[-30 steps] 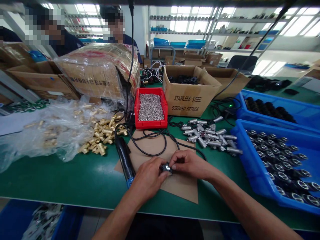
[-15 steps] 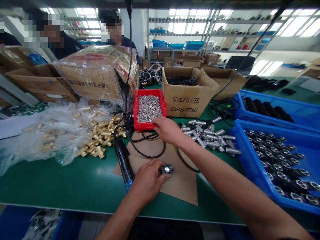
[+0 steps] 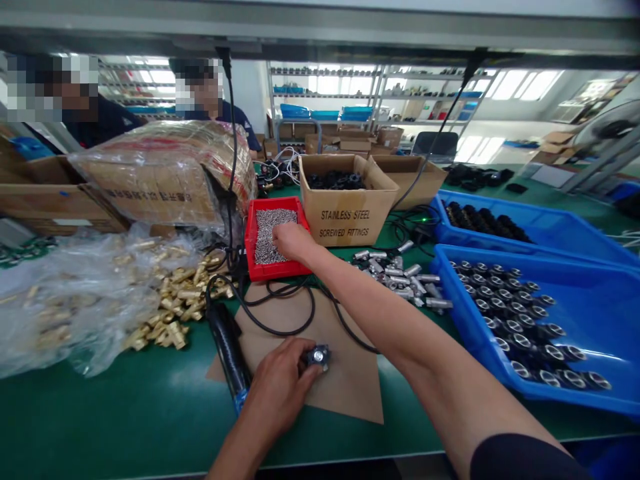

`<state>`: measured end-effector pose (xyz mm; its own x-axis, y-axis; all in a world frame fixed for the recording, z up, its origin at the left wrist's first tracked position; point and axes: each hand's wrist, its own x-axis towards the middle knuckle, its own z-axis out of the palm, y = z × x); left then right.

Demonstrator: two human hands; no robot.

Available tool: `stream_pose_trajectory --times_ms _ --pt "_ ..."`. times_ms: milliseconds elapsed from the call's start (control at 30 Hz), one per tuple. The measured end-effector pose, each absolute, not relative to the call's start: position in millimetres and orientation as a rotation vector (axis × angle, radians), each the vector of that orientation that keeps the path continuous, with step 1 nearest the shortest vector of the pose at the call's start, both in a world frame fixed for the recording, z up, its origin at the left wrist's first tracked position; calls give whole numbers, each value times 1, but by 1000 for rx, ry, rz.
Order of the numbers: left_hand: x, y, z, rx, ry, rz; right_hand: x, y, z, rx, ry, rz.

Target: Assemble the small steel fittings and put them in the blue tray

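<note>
My left hand [image 3: 283, 377] grips a small dark fitting [image 3: 318, 357] with a silver round centre, between thumb and fingers, over a brown cardboard sheet [image 3: 345, 393]. My right hand [image 3: 293, 241] reaches into a red bin [image 3: 280, 270] filled with tiny silver metal pieces [image 3: 267, 233]. Its fingers are curled down at the surface of the pieces, and whatever they pinch is hidden. Left of the cardboard, near my left wrist, lies a black corded hand tool [image 3: 227, 347] with a blue end.
Brass fittings [image 3: 175, 307] and crumpled plastic [image 3: 75, 300] spread at left. Silver cylindrical parts [image 3: 405, 277] lie right of centre. Blue trays [image 3: 590, 320] of black fittings stand at right. A carton [image 3: 345, 223] sits behind the bin; cables hang down. Two people are across the bench.
My right hand has moved from the red bin's front edge in over the metal pieces. My left hand still holds the fitting. The camera view has shifted up and right.
</note>
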<state>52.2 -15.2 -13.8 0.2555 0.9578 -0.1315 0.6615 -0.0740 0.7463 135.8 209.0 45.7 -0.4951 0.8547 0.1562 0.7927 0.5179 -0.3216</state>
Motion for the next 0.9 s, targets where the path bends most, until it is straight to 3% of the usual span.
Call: stream_pose_trajectory --times_ms 133,267,333,500,900 --pt "51 -16 -14 1825 1484 550 158 177 42 -1241 -2389 538" --pt "50 -17 -14 1830 1491 564 197 118 23 -1155 -2059 1217" --pt "49 -17 -15 1844 1484 574 214 89 12 -1172 -1954 1390" --pt "48 -16 -16 1855 1484 571 234 48 -13 -1161 -1891 1608" --pt "51 -17 -16 1823 1514 577 228 42 -26 -1320 -1586 1872"
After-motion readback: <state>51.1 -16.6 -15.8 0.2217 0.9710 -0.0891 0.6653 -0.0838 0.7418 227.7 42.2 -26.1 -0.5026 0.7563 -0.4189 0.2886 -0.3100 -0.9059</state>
